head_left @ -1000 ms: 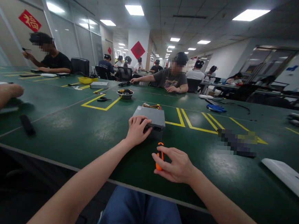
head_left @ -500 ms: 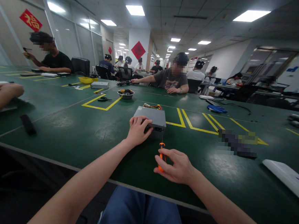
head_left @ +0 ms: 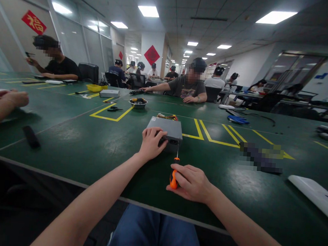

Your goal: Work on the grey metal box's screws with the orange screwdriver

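A grey metal computer power supply [head_left: 169,127] rests on the green table in front of me, its bundle of coloured wires [head_left: 166,116] at the far side. My left hand [head_left: 151,144] grips its near left corner, fingers over the top and thumb on the front face. In my right hand [head_left: 192,183] is an orange and black screwdriver [head_left: 173,180], pinched by the handle between thumb and fingers. Its shaft points away from me to the near face of the power supply, close to the right edge. Exactly where the tip touches is too small to tell.
Beyond the power supply stands a metal bowl [head_left: 138,103] of small items. A yellow tray [head_left: 96,88] and blue gloves [head_left: 238,119] lie farther off. To the right is a white case [head_left: 315,197]. A co-worker's hands [head_left: 15,98] are at the left; another person sits across the table.
The screwdriver handle has turned and tilted slightly in my right hand, and my fingers have shifted around it. My left hand and the power supply have stayed in place.
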A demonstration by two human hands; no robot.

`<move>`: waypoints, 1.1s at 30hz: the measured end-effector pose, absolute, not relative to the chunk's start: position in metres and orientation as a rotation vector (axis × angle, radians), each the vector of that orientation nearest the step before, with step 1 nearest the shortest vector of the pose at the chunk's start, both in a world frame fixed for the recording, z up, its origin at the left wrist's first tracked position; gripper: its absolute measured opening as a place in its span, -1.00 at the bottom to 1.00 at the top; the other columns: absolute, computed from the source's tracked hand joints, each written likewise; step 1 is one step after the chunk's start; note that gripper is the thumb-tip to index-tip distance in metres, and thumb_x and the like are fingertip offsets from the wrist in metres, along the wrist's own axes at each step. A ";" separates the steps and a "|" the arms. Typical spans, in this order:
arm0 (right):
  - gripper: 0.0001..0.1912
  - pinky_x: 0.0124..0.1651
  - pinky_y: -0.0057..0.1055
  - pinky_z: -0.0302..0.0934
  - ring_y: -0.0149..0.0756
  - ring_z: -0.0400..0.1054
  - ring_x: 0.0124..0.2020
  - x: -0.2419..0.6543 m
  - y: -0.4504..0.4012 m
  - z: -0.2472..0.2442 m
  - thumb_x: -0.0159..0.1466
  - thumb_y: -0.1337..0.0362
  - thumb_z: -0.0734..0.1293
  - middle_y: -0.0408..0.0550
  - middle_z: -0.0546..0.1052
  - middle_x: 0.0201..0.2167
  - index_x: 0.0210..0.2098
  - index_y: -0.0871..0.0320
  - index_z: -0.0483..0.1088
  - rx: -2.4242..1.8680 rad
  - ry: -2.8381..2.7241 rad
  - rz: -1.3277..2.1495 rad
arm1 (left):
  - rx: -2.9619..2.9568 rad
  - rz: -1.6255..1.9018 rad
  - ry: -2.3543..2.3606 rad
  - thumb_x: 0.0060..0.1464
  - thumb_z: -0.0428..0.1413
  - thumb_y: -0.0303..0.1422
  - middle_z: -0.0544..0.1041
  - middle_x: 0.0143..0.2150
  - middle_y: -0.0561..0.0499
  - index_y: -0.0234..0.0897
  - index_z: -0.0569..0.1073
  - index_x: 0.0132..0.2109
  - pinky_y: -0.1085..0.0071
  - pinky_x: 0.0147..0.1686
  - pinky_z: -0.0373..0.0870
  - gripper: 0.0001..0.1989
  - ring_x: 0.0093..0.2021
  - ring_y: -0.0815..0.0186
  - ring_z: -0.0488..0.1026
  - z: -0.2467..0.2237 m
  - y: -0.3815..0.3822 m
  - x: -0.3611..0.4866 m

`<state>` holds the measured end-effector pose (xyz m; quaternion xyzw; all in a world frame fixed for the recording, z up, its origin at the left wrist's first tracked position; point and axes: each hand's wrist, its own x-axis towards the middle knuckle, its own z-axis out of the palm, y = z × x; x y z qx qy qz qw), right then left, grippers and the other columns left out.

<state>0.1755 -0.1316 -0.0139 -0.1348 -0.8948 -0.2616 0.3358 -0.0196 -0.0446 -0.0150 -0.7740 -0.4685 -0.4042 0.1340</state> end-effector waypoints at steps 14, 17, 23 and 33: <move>-0.90 -0.36 -0.49 0.26 -0.44 0.36 -0.43 0.172 -0.134 -0.010 0.24 0.31 0.26 0.06 0.52 -0.24 -0.39 0.20 0.32 -0.333 -2.337 -0.803 | -2.246 -1.179 -1.363 0.06 0.06 -0.28 0.35 -0.01 -0.05 -0.13 0.39 -0.06 0.17 0.03 0.02 -0.74 0.02 0.16 0.23 -0.014 -0.045 -0.019; -0.84 -0.31 -0.47 0.28 -0.41 0.39 -0.38 0.173 -0.135 -0.011 0.26 0.28 0.21 0.07 0.49 -0.21 -0.21 0.19 0.35 -0.374 -2.395 -0.776 | -2.248 -1.173 -1.363 0.07 0.06 -0.27 0.35 -0.01 -0.05 -0.12 0.38 -0.06 0.17 0.04 0.02 -0.74 0.03 0.17 0.22 -0.015 -0.045 -0.019; -0.73 -0.29 -0.47 0.28 -0.41 0.38 -0.33 0.175 -0.136 -0.007 0.26 0.37 0.21 0.02 0.50 -0.18 -0.04 0.15 0.34 -0.354 -2.422 -0.877 | -2.239 -1.177 -1.363 0.07 0.06 -0.26 0.35 -0.02 -0.04 -0.12 0.38 -0.06 0.18 0.03 0.02 -0.73 0.01 0.17 0.23 -0.016 -0.044 -0.019; -0.95 -0.16 -0.41 0.36 -0.31 0.41 -0.20 0.169 -0.135 -0.006 0.19 0.33 0.32 -0.06 0.52 -0.28 -0.32 0.13 0.39 -0.350 -2.293 -0.915 | -2.240 -1.182 -1.365 0.07 0.06 -0.28 0.35 -0.02 -0.05 -0.12 0.39 -0.07 0.17 0.03 0.03 -0.75 0.02 0.16 0.23 -0.016 -0.044 -0.019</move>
